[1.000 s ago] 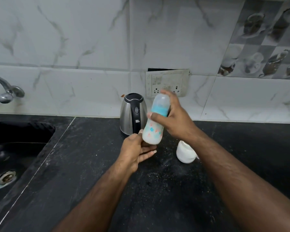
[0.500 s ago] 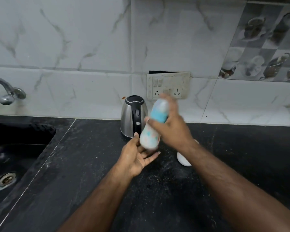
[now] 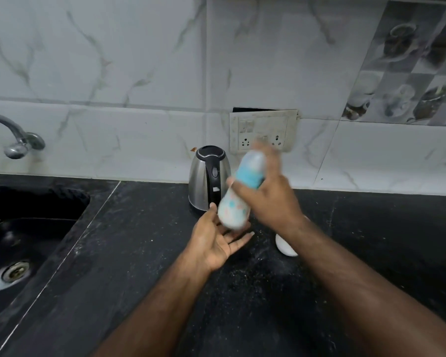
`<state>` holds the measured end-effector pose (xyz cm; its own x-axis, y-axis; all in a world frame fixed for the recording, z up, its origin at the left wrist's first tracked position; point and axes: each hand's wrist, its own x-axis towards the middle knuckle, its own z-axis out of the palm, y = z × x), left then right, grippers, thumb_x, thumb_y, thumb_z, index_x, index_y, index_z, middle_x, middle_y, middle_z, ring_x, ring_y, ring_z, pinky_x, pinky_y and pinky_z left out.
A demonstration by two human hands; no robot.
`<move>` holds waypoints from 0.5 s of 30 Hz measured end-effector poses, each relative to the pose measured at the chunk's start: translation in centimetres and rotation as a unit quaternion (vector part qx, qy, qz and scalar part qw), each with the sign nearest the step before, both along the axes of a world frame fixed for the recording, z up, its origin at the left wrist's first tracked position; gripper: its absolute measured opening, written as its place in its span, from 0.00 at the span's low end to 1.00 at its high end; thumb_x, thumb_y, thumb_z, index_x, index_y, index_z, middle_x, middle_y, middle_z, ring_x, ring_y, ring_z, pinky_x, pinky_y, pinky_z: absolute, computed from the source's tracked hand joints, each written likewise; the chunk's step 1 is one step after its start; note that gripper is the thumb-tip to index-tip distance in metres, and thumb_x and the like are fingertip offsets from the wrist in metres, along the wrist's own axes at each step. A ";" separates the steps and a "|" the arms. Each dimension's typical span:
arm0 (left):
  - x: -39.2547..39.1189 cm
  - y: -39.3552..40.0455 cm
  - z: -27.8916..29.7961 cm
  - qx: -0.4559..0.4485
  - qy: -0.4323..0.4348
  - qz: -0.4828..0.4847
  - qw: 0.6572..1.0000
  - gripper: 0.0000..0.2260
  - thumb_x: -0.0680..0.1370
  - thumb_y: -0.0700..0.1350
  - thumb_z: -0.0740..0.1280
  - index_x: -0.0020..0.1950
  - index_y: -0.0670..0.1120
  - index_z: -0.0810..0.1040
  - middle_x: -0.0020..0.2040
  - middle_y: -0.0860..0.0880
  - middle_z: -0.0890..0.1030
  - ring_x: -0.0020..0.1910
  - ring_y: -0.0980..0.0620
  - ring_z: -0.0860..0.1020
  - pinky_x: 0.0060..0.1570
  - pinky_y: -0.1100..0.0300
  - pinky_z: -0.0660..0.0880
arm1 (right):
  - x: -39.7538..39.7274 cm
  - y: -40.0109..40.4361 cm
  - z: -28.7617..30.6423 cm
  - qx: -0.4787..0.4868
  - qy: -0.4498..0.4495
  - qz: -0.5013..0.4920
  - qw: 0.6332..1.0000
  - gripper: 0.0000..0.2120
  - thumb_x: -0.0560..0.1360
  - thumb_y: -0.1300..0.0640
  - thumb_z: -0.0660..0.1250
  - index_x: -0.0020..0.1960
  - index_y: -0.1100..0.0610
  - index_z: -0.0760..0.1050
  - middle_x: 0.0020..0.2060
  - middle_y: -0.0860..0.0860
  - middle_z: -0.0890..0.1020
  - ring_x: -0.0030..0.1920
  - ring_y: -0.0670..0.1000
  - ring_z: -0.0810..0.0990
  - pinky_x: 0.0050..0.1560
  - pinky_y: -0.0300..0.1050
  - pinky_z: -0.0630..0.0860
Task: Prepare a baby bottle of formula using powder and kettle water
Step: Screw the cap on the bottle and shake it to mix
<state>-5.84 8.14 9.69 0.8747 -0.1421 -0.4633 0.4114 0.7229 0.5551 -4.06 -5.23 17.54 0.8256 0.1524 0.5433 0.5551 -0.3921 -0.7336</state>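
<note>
My right hand (image 3: 271, 199) grips a baby bottle (image 3: 238, 199) by its blue collar and cap, holding it tilted above the black counter; the bottle is blurred by motion and looks milky white inside. Its base sits just over the palm of my left hand (image 3: 216, 240), which is held flat and palm up with straight fingers. A steel kettle (image 3: 207, 180) with a black lid and handle stands against the wall right behind the bottle. A white container (image 3: 285, 247), mostly hidden by my right forearm, lies on the counter.
A black sink (image 3: 23, 228) with a drain lies at the left, under a steel tap (image 3: 16, 140). A wall socket plate (image 3: 264, 131) sits above the kettle. The black counter (image 3: 139, 266) carries scattered white powder specks near my hands.
The bottle has swung down and tilted more in my right hand, its base coming over my left palm. My left hand has turned palm up and its fingers have spread flat.
</note>
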 end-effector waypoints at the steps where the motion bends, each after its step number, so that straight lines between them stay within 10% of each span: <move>1: -0.1 -0.1 0.0 0.002 -0.004 -0.006 1.000 0.25 0.85 0.60 0.56 0.68 0.42 0.77 0.61 0.38 0.85 0.59 0.39 0.84 0.51 0.41 0.83 | -0.4 0.0 -0.6 -0.065 0.018 0.011 0.998 0.35 0.71 0.41 0.76 0.70 0.33 0.59 0.45 0.39 0.81 0.41 0.43 0.84 0.45 0.51 0.84; 5: 0.1 -0.2 0.0 -0.006 0.008 0.001 1.000 0.25 0.85 0.59 0.57 0.69 0.40 0.77 0.62 0.37 0.84 0.57 0.38 0.84 0.47 0.42 0.84 | 0.5 -0.2 0.3 0.067 -0.022 -0.026 0.997 0.32 0.67 0.38 0.75 0.64 0.29 0.61 0.47 0.35 0.80 0.42 0.43 0.84 0.41 0.45 0.84; 9: -0.3 -0.5 0.1 -0.008 0.000 -0.016 1.000 0.26 0.85 0.61 0.56 0.69 0.42 0.78 0.60 0.39 0.85 0.57 0.39 0.85 0.51 0.42 0.83 | 0.0 0.0 -0.5 -0.084 0.036 0.007 0.996 0.35 0.70 0.41 0.77 0.69 0.33 0.61 0.46 0.38 0.81 0.43 0.43 0.84 0.48 0.53 0.84; 13: 0.0 -0.4 0.1 -0.014 0.014 0.003 1.000 0.26 0.85 0.60 0.57 0.69 0.40 0.76 0.63 0.36 0.83 0.60 0.36 0.82 0.54 0.39 0.80 | 0.7 -0.4 0.2 0.057 -0.015 -0.030 0.998 0.33 0.69 0.40 0.77 0.66 0.29 0.61 0.45 0.40 0.81 0.40 0.45 0.84 0.42 0.50 0.85; 15: -0.1 -0.5 0.0 -0.011 0.007 -0.008 1.000 0.26 0.85 0.60 0.56 0.70 0.41 0.76 0.63 0.37 0.83 0.61 0.37 0.83 0.55 0.40 0.81 | 0.2 -0.1 -0.1 -0.035 0.024 -0.005 0.999 0.35 0.70 0.42 0.77 0.68 0.32 0.60 0.44 0.41 0.81 0.42 0.46 0.85 0.47 0.54 0.85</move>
